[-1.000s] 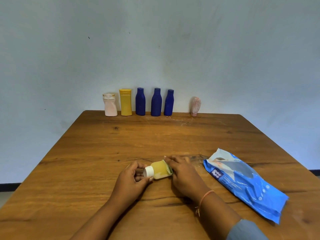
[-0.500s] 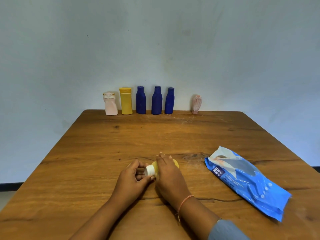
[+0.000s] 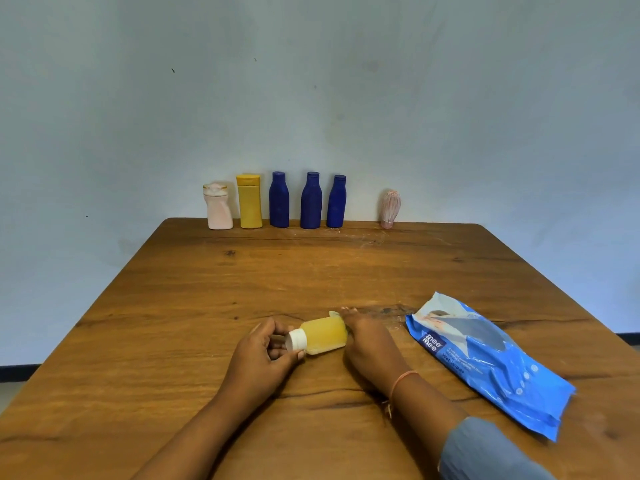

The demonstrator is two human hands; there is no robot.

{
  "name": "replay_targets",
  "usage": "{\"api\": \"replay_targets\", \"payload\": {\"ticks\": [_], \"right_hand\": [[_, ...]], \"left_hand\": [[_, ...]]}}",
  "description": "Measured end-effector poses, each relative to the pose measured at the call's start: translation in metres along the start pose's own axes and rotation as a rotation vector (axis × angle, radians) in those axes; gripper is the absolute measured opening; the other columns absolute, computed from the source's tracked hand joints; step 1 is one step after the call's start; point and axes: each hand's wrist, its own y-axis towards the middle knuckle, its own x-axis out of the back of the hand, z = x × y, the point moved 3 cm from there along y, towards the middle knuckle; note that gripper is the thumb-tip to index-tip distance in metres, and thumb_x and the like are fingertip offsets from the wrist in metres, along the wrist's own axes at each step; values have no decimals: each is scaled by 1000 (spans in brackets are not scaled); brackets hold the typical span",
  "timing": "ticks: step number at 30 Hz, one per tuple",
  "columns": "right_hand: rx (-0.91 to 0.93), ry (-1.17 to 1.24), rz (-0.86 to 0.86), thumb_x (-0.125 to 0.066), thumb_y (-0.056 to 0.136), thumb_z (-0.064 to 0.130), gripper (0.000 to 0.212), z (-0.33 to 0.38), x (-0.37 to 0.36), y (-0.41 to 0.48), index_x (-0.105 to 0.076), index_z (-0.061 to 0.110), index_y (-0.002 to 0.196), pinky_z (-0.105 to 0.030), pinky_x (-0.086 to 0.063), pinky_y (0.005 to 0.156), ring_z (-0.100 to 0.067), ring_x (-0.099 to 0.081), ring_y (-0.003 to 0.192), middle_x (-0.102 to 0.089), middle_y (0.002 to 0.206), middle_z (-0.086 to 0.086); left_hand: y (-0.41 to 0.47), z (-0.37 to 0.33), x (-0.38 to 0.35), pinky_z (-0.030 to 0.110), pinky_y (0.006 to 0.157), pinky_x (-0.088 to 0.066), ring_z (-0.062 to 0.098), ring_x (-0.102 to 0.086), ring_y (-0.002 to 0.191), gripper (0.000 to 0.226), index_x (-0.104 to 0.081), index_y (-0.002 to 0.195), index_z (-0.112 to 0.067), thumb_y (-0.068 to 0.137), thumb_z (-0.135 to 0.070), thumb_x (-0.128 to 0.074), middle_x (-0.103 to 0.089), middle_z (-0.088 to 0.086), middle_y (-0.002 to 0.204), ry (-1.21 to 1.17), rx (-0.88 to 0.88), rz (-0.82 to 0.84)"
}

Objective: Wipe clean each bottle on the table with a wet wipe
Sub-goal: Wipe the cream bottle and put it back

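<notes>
The left hand (image 3: 263, 351) has its thumb and fingers curled round the white cap (image 3: 297, 340) of a small yellow bottle (image 3: 323, 336). The bottle lies on its side, down near the front of the wooden table (image 3: 207, 306), between the two hands.

Half a second ago the right hand (image 3: 367, 341) lay over the bottle's yellow side. Now it has slid back to the bottom end, so the side shows again. A little corner of the wet wipe (image 3: 333, 313) peeks out by its fingertips. The wipe is under that hand, but I cannot tell if the fingers curl round it or just press it.

I think this means the hand is rubbing up and down the bottle, so this one is still being wiped.

To the right lies the blue wet wipes pack (image 3: 485, 358), flat on the table.

At the far edge stand a pink bottle (image 3: 217, 206), a tall yellow bottle (image 3: 250, 202), three blue bottles (image 3: 311, 202) and a small pink stripy bottle (image 3: 390, 208). No hand is near them.
</notes>
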Motion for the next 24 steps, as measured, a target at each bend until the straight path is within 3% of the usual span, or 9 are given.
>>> {"api": "replay_targets", "payload": {"ticks": [4, 7, 9, 11, 12, 15, 20, 24], "right_hand": [[107, 59, -71, -32, 91, 12, 53, 36, -16, -15, -31, 11, 144, -14, -5, 109, -14, -22, 140, -30, 151, -6], [247, 91, -1, -36, 93, 8, 53, 63, -26, -22, -27, 12, 145, -11, 4, 106, -14, -17, 142, -27, 152, -5], [321, 62, 33, -32, 91, 10, 53, 66, -27, -23, -29, 9, 144, -13, 3, 108, -17, -23, 140, -32, 150, -9], [358, 9, 50, -31, 87, 15, 54, 56, -24, -21, -37, 5, 140, -24, -6, 114, -23, -33, 136, -41, 144, -13], [355, -26, 50, -36, 87, 14, 53, 49, -21, -19, -38, 4, 139, -27, -6, 115, -24, -34, 136, -43, 142, -13], [266, -115, 43, -41, 91, 6, 56, 26, -10, -10, -28, 9, 145, -15, 5, 107, -18, -22, 140, -32, 150, -8], [26, -82, 21, -41, 90, 5, 56, 14, -3, -2, -30, 12, 144, -22, -16, 111, -17, -28, 137, -34, 149, -7], [142, -2, 3, -38, 94, 9, 54, 47, -21, -14, -24, 11, 146, -19, -5, 113, -15, -18, 142, -26, 152, -6]], "left_hand": [[-1, 0, -1, 13, 60, -50, 7, -63, 67, 27, -57, 83, -15, 69, -5, -78, -64, 6, 89, -14, -4, 2], [-3, -6, 2, 10, 58, -47, 0, -60, 66, 31, -57, 83, -26, 75, 2, -68, -64, 4, 87, -16, -42, 17], [-4, -9, 3, 9, 59, -45, -2, -61, 71, 38, -58, 87, -30, 76, 6, -63, -64, 0, 89, -8, -73, 21], [-4, -9, 2, 8, 58, -45, -2, -61, 69, 33, -58, 85, -27, 74, 2, -69, -64, 1, 88, -11, -73, 14], [-4, -9, 1, 8, 57, -45, -2, -61, 67, 30, -58, 83, -24, 72, 0, -73, -64, 3, 87, -11, -62, 7], [-4, -6, 1, 7, 56, -45, -2, -60, 65, 27, -58, 82, -16, 69, -4, -78, -63, 4, 87, -1, -39, -6], [-5, -11, 1, 6, 57, -46, 6, -62, 69, 33, -55, 84, -31, 73, -8, -76, -64, -1, 90, 9, -49, -29], [-3, -7, 0, 6, 60, -46, 0, -63, 72, 33, -57, 94, -32, 77, -9, -72, -66, -2, 92, 7, -53, -43]]}}
